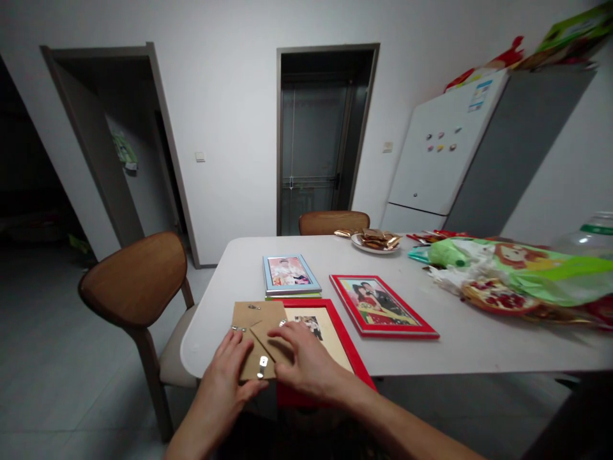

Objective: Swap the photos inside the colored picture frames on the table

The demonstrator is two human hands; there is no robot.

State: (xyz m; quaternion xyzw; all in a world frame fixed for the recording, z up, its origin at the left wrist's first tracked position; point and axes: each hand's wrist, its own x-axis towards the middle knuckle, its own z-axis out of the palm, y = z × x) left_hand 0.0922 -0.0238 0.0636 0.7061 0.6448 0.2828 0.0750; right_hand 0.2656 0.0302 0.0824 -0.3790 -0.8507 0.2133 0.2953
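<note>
A brown backing board (249, 313) with small metal clips and a slanted slit lies at the table's near edge, overlapping the left part of a red frame (342, 332) that holds a cream mat and a small photo. My left hand (227, 370) grips the board's left and lower edge, fingers on top and thumb near the bottom clip. On the board's right side rests my right hand (306, 361), its fingers curled over the edge beside a clip. Behind them is a light blue picture frame (290, 273) stacked on a green one. To the right lies another red frame (383, 306) with a couple's photo.
The white table (431, 354) also bears a plate of wrapped snacks (376, 241), a cut pomegranate (498, 297) and a green plastic bag (550, 271) at the right. Wooden chairs stand left (138, 281) and behind (334, 222).
</note>
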